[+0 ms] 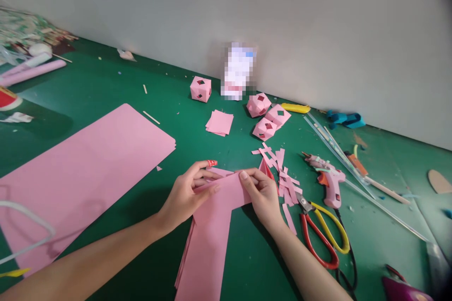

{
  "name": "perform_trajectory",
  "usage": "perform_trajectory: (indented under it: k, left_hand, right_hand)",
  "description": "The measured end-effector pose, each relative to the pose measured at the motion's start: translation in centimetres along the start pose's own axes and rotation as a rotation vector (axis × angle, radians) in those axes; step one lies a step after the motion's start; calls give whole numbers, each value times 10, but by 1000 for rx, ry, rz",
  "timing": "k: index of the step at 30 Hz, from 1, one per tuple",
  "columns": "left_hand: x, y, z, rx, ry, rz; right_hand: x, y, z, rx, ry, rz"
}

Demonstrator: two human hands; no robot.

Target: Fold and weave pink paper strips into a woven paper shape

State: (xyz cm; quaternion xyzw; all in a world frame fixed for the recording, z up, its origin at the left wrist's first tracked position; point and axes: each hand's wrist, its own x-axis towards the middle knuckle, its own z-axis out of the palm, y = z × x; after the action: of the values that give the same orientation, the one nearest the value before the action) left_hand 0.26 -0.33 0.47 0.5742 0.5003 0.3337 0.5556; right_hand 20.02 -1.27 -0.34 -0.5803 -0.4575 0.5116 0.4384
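Both hands are on a pink paper strip (231,187) lifted in front of me. My right hand (262,193) pinches its right part between thumb and fingers. My left hand (187,193) holds the left part, thumb in front and fingers partly hidden behind; a red wrap covers one fingertip. Below the strip lies a stack of long pink paper strips (208,254). Beside my right hand are a folded pink paper piece (267,169) and a scatter of narrow pink paper offcuts (287,181).
A large pink sheet (95,164) lies left. Pink paper cubes (200,89), small squares (219,122) and a blurred upright screen (237,70) stand behind. To the right lie a glue gun (330,181), red-and-yellow-handled scissors (319,237) and clear sticks (384,209). A grey wall (318,23) closes the back.
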Motion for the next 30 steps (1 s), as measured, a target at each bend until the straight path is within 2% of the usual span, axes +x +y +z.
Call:
perform_trajectory:
  k: [18,30]
  left_hand:
    - [1,-5,0,-6,8,-11]
    - [0,-7,-1,109,37,51]
  right_hand:
    - [1,0,0,-81,48,-9]
    - [3,-2,0,-72,59,3]
